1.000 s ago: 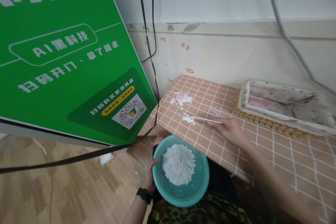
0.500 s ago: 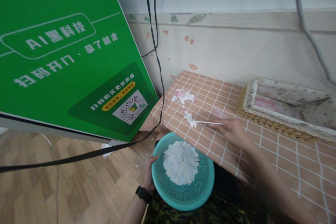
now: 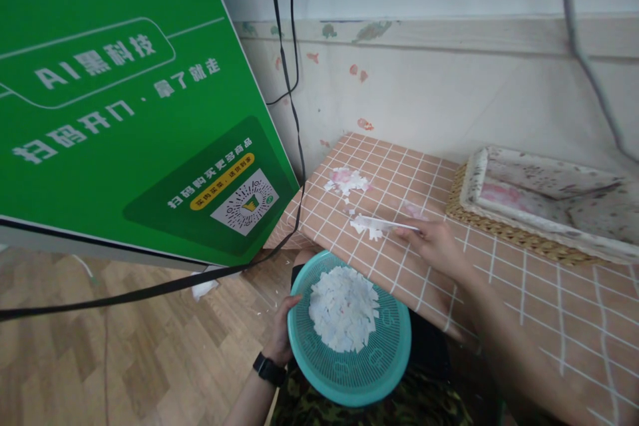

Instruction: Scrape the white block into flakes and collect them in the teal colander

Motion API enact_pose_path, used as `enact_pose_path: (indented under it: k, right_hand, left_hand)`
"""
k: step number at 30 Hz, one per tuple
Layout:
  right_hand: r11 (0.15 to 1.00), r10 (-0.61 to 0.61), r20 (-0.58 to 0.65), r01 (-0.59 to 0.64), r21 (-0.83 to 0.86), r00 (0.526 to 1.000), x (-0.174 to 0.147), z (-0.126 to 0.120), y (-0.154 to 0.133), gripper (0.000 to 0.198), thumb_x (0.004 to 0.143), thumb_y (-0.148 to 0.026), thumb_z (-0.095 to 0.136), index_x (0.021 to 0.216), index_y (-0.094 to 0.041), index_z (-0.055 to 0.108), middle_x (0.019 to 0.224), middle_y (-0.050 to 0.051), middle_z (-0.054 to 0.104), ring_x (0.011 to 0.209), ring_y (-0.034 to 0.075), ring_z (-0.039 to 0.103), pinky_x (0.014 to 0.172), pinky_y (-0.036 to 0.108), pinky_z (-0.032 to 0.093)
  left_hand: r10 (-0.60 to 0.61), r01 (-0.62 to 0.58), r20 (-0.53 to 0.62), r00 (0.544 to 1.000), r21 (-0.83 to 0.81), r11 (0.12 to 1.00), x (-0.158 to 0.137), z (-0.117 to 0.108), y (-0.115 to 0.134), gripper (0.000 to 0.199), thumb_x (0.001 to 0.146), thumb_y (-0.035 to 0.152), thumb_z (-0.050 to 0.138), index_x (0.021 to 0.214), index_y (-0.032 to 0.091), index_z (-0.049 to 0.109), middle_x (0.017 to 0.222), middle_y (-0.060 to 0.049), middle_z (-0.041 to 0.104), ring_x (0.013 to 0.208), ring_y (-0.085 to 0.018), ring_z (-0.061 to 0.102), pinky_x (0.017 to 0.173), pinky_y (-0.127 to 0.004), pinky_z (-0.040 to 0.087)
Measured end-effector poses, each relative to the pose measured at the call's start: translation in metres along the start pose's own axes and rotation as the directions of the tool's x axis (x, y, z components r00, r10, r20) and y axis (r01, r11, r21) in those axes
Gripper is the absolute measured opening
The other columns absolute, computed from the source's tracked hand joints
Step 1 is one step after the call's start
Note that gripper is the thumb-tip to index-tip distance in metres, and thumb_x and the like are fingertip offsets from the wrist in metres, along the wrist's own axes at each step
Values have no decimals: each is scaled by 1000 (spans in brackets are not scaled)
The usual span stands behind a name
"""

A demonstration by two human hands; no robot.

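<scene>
My left hand grips the left rim of a teal plastic basket, thumb over the edge. In the basket lies a heap of small white paper scraps. Above the tabletop my right hand is closed on one end of a thin, flat white card, seen at a slant. The card's far end meets a small cluster of paper scraps near the table's front edge. Farther back on the table is another patch of scraps, partly pinkish.
A table with a brown-and-white checked cover runs along the wall. At its right stands a cloth-lined wicker basket. A large green panel fills the left, and a black cable hangs before it.
The card in my right hand has turned from nearly edge-on to showing more of its flat face. The nearer scraps have shifted slightly right. My left hand still holds the basket.
</scene>
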State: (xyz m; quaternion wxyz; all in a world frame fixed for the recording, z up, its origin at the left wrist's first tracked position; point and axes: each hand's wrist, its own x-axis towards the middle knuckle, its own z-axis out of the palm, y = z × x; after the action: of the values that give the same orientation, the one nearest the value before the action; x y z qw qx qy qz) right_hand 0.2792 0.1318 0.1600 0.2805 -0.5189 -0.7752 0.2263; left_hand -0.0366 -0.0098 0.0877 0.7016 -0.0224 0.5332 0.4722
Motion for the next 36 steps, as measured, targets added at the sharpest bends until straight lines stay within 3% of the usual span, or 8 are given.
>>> enact_pose_path:
  k: [4, 7, 11, 15, 22, 29, 36]
  right_hand:
    - [999, 33, 35, -32, -26, 999, -7, -25, 16, 34, 85, -43, 49, 95, -19, 71, 70, 2, 69, 56, 15, 60, 54, 25, 44]
    - [998, 68, -17, -69, -8, 998, -7, -31, 20, 36, 84, -46, 50, 92, -18, 71, 74, 3, 70, 59, 17, 61, 53, 26, 44]
    - [999, 51, -77, -50, 9, 996, 3, -17, 5, 34, 84, -45, 50, 89, -19, 71, 83, 4, 71, 64, 18, 62, 56, 26, 45]
    - [999, 13, -81, -10, 35, 997, 11, -3, -13, 33, 87, -43, 47, 83, -19, 70, 79, 3, 70, 62, 15, 61, 56, 25, 44]
    - [998, -3, -87, -3, -66, 996, -4, -8, -22, 35, 87, -43, 47, 83, -19, 71, 65, 2, 68, 50, 13, 56, 51, 24, 39]
    - [974, 135, -243, -174, -148, 961, -13, -14, -9, 40, 84, -48, 49, 90, -16, 72, 60, 3, 66, 47, 14, 54, 49, 25, 36]
    - [975, 174, -201, -198, -103, 964, -16, -7, -10, 42, 84, -50, 47, 93, -17, 72, 64, 3, 67, 49, 14, 56, 49, 25, 37]
  left_hand:
    - [-46, 46, 29, 999, -2, 999, 0, 0, 2, 18, 70, 28, 64, 72, 10, 69, 59, -5, 68, 50, -16, 59, 52, -28, 45]
    - [-77, 77, 48, 996, 6, 997, -2, 1, 4, 21, 71, 29, 63, 75, 10, 69, 61, -6, 69, 51, -18, 60, 54, -29, 47]
    - [-79, 79, 61, 995, 12, 997, -3, 3, 6, 20, 71, 29, 63, 74, 10, 69, 62, -7, 70, 51, -18, 61, 55, -30, 47]
    - [-53, 52, 58, 997, 16, 999, -2, 2, 6, 19, 70, 28, 64, 73, 9, 69, 61, -6, 69, 51, -16, 60, 54, -28, 46]
    - [-39, 38, 80, 996, 16, 999, 3, -3, 3, 18, 69, 27, 66, 72, 10, 69, 62, -5, 69, 54, -16, 60, 56, -27, 46]
    - [-36, 33, 86, 996, 43, 999, 4, -6, 4, 21, 70, 30, 65, 75, 9, 69, 66, -6, 70, 56, -17, 60, 60, -29, 46]
    - [-17, 14, 78, 997, 41, 999, 4, -3, 6, 18, 68, 29, 67, 69, 11, 68, 60, -3, 68, 53, -15, 58, 58, -27, 44]
